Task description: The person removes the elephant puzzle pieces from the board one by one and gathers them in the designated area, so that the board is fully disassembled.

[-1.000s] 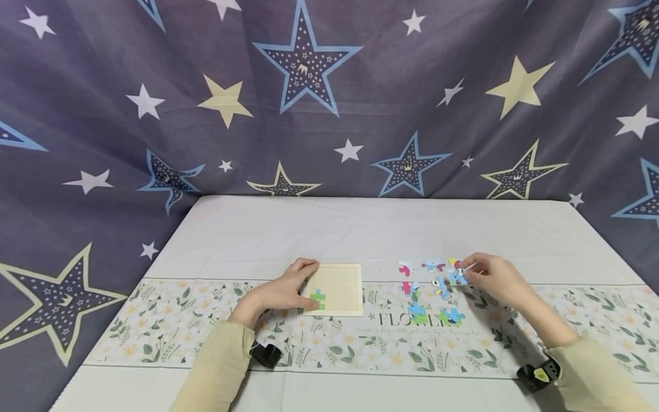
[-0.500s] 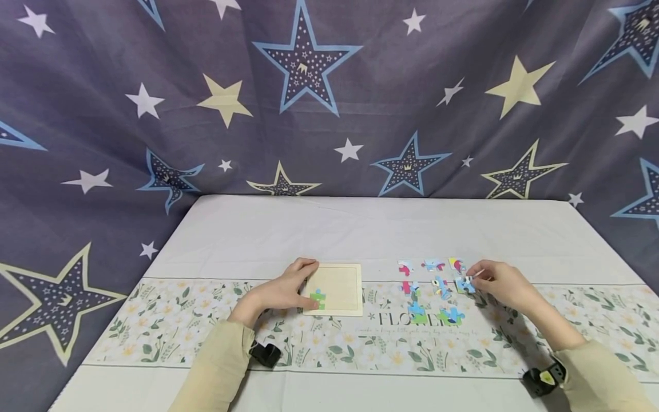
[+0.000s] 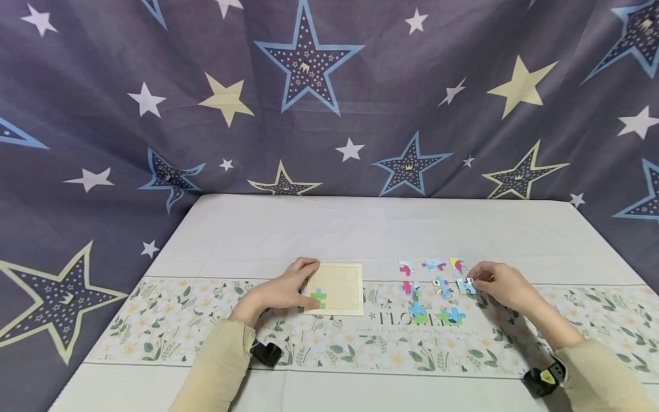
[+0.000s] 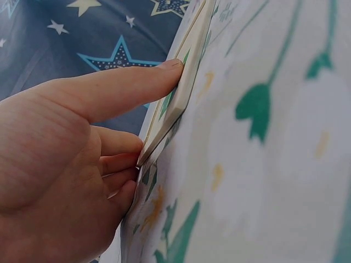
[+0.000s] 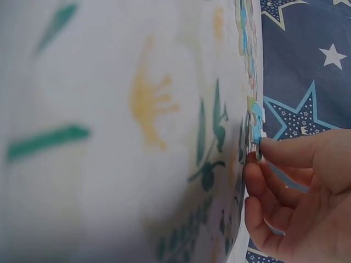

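Observation:
My left hand (image 3: 283, 290) grips the left side of a pale wooden puzzle tray (image 3: 344, 286), thumb on its near corner and fingers along the outer edge. A green puzzle piece (image 3: 320, 297) lies in that corner, beside the thumb. To the right, my right hand (image 3: 503, 282) pinches a light blue puzzle piece (image 3: 465, 286) between thumb and fingertips, low at the tablecloth. The right wrist view shows the blue piece's edge (image 5: 256, 120) beyond the thumb tip; the other fingers curl beneath.
Several loose puzzle pieces lie in rough rows left of the right hand, among them a yellow and red piece (image 3: 456, 264), a pink one (image 3: 405, 267) and a blue-green one (image 3: 417, 313). A flowered runner (image 3: 370, 355) crosses the white tablecloth; a starry curtain (image 3: 329, 126) hangs behind.
The right hand has drawn the blue piece right and slightly nearer, away from the yellow and red piece, then stayed almost still. The left hand and tray hold their place.

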A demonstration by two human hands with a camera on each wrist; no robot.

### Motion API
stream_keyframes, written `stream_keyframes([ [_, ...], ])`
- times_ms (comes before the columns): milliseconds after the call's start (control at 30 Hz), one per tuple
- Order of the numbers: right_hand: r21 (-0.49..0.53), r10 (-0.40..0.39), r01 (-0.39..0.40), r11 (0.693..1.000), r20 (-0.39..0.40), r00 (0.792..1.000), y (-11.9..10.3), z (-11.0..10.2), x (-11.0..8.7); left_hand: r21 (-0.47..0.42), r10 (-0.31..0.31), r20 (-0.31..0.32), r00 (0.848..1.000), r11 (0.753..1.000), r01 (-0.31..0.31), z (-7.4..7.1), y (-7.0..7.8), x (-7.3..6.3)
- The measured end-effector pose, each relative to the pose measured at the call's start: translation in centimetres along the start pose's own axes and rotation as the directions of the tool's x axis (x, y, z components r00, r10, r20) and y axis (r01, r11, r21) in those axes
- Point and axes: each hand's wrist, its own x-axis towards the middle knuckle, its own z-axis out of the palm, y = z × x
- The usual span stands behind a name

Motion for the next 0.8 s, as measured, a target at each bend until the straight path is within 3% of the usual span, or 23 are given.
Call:
stream_keyframes([
  [800,-0.077,-0.004,0.002,0.997,-0.021,1.000,-0.13,0.45,0.43,-0.018,-0.006,0.004,1.000,1.000,0.006,-0.16,0.15,-0.11],
])
